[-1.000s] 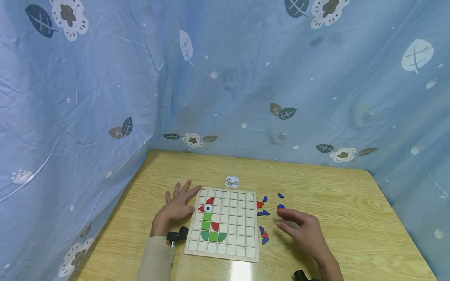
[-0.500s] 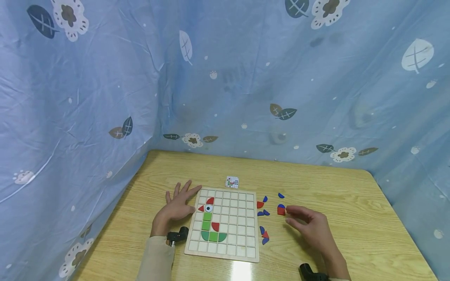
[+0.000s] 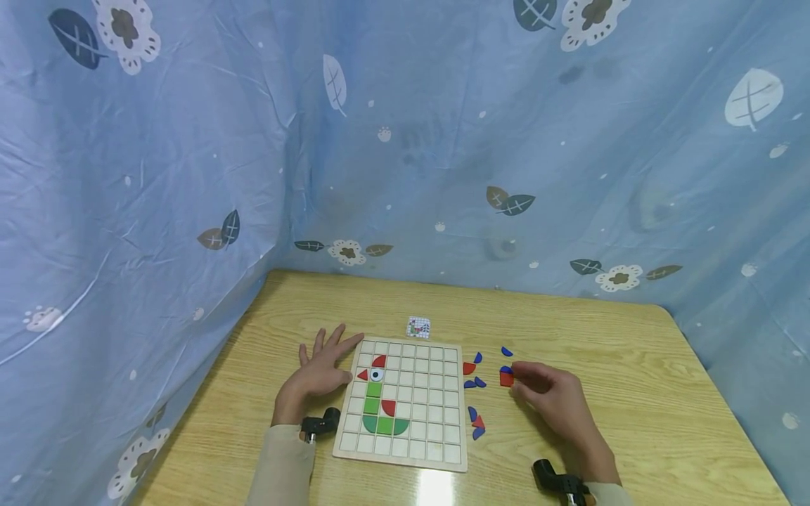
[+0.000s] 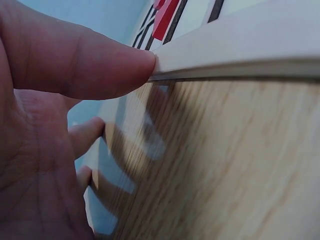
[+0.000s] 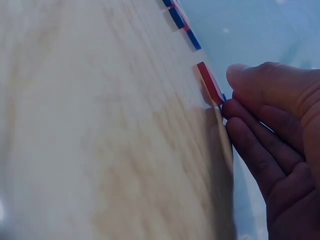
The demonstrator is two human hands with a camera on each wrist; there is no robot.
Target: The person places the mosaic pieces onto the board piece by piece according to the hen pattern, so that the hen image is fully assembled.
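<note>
A wooden grid board (image 3: 432, 460) lies on the table, holding red, green and eye-printed tiles in a bird-like shape. My left hand (image 3: 323, 372) rests at its left edge with fingers spread. In the left wrist view the thumb (image 4: 115, 70) presses against the board's side (image 4: 235, 55). To the right of the board lie a red square tile (image 3: 507, 379) and a blue rounded tile (image 3: 506, 370). My right hand (image 3: 553, 397) is beside them, index fingertip right at the blue tile, thumb just off the red one. In the right wrist view, thumb and fingers stand apart beside the red tile (image 5: 210, 82).
Red and blue tiles (image 3: 479, 422) lie scattered along the board's right side, with one blue tile (image 3: 507, 351) farther back. A small pattern card (image 3: 418, 327) sits behind the board. Blue curtains (image 3: 443, 140) hang behind the table (image 3: 633, 393) and at its sides.
My right hand first drew back to the right, uncovering the red square tile, then came slightly forward to the blue tile's edge. The left hand stayed still.
</note>
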